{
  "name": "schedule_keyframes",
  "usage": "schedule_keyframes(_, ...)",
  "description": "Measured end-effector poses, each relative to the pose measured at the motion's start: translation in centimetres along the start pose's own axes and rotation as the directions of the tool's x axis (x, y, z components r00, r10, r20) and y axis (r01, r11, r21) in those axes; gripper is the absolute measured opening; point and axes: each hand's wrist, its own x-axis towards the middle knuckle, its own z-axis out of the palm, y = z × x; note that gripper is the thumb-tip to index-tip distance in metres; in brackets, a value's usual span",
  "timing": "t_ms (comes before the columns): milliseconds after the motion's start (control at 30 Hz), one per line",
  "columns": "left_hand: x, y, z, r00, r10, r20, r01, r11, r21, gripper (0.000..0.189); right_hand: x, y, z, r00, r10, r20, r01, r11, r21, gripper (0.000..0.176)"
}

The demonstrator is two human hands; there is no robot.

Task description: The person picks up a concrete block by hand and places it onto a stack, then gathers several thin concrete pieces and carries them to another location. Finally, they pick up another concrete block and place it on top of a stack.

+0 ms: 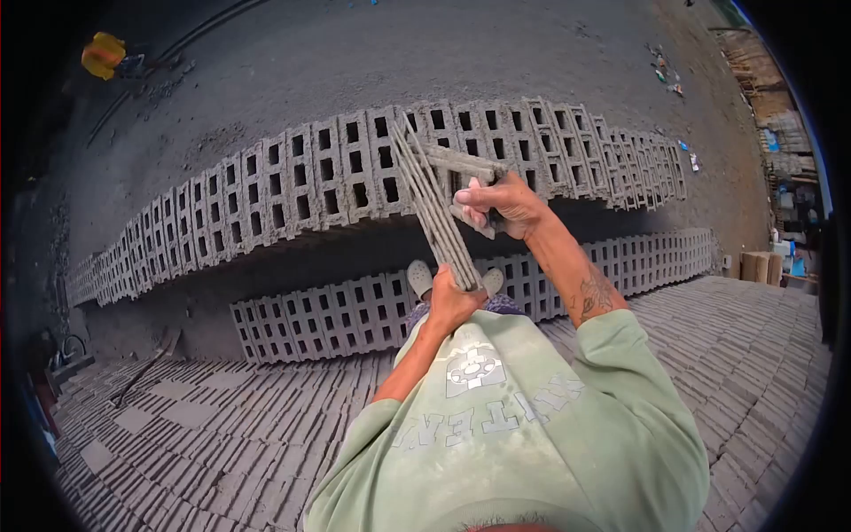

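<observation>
My left hand (456, 298) is closed around the lower end of a bundle of thin, dust-grey boards (433, 206). The bundle slants up and away over the rows of blocks. My right hand (502, 206) is curled closed on another grey-coated board (463, 160), thumb and fingertips bent inward beside the bundle. The far end of this board overlaps the bundle in this view. Beyond and below both hands runs a long curved row of hollow concrete blocks (330, 168).
A second row of hollow blocks (346, 315) runs close by my feet, with light clogs (419, 277) showing. Stacked grey slabs (222, 434) spread behind and to both sides. A yellow object (104, 55) lies far left; wooden structures (776, 115) stand far right.
</observation>
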Motion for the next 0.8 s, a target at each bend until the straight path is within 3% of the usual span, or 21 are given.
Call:
schedule_keyframes(33, -0.3, 0.3, 0.7, 0.994, -0.11, 0.026, 0.112, 0.94, -0.321, 0.019, -0.3, -0.9, 1.3, 0.998, -0.038, 0.052, 0.036, 0.998, 0.052, 0.03)
schedule_keyframes(100, -0.2, 0.8, -0.7, 0.989, -0.151, -0.006, 0.147, 0.971, -0.191, 0.021, -1.5, -2.7, 0.3, 0.999, -0.026, 0.023, 0.03, 0.98, -0.198, 0.035)
schedule_keyframes(167, -0.2, 2.1, -2.2, 0.928, -0.337, -0.159, 0.236, 0.862, -0.449, 0.017, -2.8, -2.8, -1.4, 0.999, 0.006, -0.042, -0.017, 0.964, -0.267, 0.038)
schedule_keyframes(200, 0.2, 1.2, -2.8, 0.918, -0.346, -0.192, 0.199, 0.823, -0.531, 0.016, -3.4, -2.4, -2.8, 0.997, 0.038, -0.071, -0.055, 0.967, -0.25, 0.04)
schedule_keyframes(233, 0.7, 1.4, -3.7, 0.906, -0.361, -0.22, 0.217, 0.844, -0.49, 0.017, -3.3, -1.2, -5.2, 0.995, 0.018, -0.102, -0.044, 0.966, -0.256, 0.041)
schedule_keyframes(333, 1.3, -0.4, -5.2, 0.859, -0.471, -0.202, 0.28, 0.761, -0.585, 0.019, -3.9, 0.5, -8.2, 0.993, 0.109, -0.052, -0.119, 0.966, -0.23, 0.038)
schedule_keyframes(367, 1.3, -0.8, -5.6, 0.847, -0.493, -0.201, 0.284, 0.738, -0.612, 0.019, -3.7, 1.9, -9.2, 0.991, 0.122, -0.056, -0.127, 0.987, -0.094, 0.034)
schedule_keyframes(433, 0.8, -1.1, -6.5, 0.826, -0.538, -0.167, 0.344, 0.717, -0.607, 0.016, -3.1, 4.7, -10.3, 0.984, 0.173, -0.031, -0.167, 0.974, 0.151, 0.021)
schedule_keyframes(500, 0.4, -0.4, -7.4, 0.812, -0.571, -0.123, 0.396, 0.692, -0.603, 0.009, -3.0, 7.9, -9.6, 0.972, 0.232, 0.023, -0.23, 0.939, 0.254, 0.018)
schedule_keyframes(567, -0.2, 0.7, -8.7, 0.799, -0.595, -0.088, 0.478, 0.717, -0.506, 0.007, -3.2, 9.7, -6.5, 0.943, 0.279, 0.184, -0.324, 0.895, 0.307, 0.017)
schedule_keyframes(600, -0.6, 0.7, -9.6, 0.796, -0.603, -0.053, 0.506, 0.711, -0.489, 0.009, -3.2, 10.9, -4.8, 0.925, 0.293, 0.242, -0.362, 0.874, 0.324, 0.017)
schedule_keyframes(700, -2.0, 2.1, -11.9, 0.768, -0.624, -0.14, 0.543, 0.752, -0.373, 0.006, -1.7, 13.5, 0.2, 0.847, 0.359, 0.393, -0.499, 0.791, 0.353, 0.019)
schedule_keyframes(767, -3.0, 2.2, -13.6, 0.733, -0.652, -0.194, 0.569, 0.744, -0.351, 0.008, -0.6, 14.6, 3.3, 0.799, 0.374, 0.47, -0.544, 0.783, 0.301, 0.028)
schedule_keyframes(800, -3.5, 1.7, -14.5, 0.747, -0.601, -0.284, 0.571, 0.799, -0.189, 0.009, 0.0, 15.0, 5.1, 0.78, 0.368, 0.506, -0.537, 0.809, 0.239, 0.038)
